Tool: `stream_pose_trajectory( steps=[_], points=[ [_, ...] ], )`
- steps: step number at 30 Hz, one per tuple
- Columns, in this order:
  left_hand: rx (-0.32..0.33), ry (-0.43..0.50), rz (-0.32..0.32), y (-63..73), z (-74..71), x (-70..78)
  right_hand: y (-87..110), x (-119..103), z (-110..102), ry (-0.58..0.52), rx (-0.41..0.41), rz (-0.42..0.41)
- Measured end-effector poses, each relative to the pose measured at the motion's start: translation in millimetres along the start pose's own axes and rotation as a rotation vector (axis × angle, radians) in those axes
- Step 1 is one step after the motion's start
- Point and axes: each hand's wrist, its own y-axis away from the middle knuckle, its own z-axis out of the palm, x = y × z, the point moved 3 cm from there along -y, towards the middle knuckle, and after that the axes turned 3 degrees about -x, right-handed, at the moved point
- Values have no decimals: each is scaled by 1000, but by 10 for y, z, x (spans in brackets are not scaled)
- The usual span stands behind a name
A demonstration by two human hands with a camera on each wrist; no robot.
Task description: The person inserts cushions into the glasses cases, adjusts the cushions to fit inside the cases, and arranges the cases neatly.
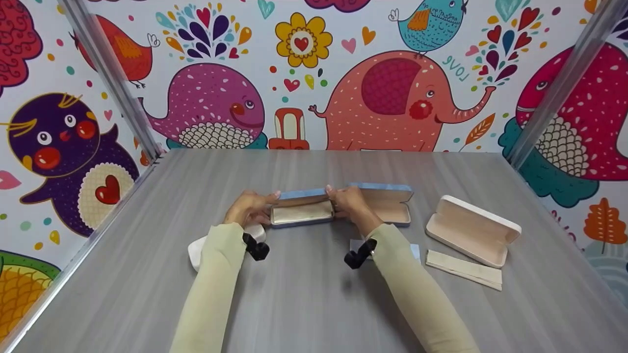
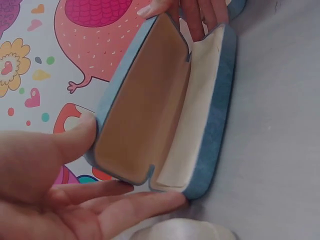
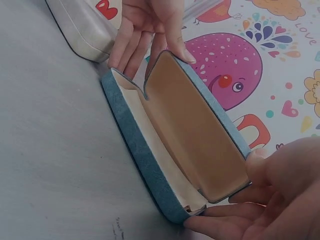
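Note:
A blue glasses case (image 1: 300,225) stands on the grey table with its lid raised, between my two hands. Inside it lies a folded cream cloth (image 1: 302,213), flat along the base. My left hand (image 1: 249,207) holds the case's left end, thumb against the lid and fingers by the base, as the left wrist view shows on the case (image 2: 217,115). At the opposite end my right hand (image 1: 351,203) holds it the same way, thumb on the lid and fingers at the base corner in the right wrist view.
Behind my right hand stands a second blue case (image 1: 382,187), lid up. Farther right are an opened white case (image 1: 471,228) and a folded cream cloth (image 1: 463,270). A pale blue cloth (image 1: 415,251) lies under my right wrist. Another white case (image 1: 195,252) is partly hidden by my left forearm.

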Motion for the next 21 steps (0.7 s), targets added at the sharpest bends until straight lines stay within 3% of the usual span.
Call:
stream_pose_trajectory(
  steps=[6,14,21],
  points=[
    [-8,12,-15,-44,1,-34,-4,40,2,-6,4,-4],
    [-21,96,-13,-87,22,-72,-6,108,-21,-26,45,-27],
    [-20,94,2,-77,-11,-104,-23,167,-43,-122,-20,-8]
  ],
)
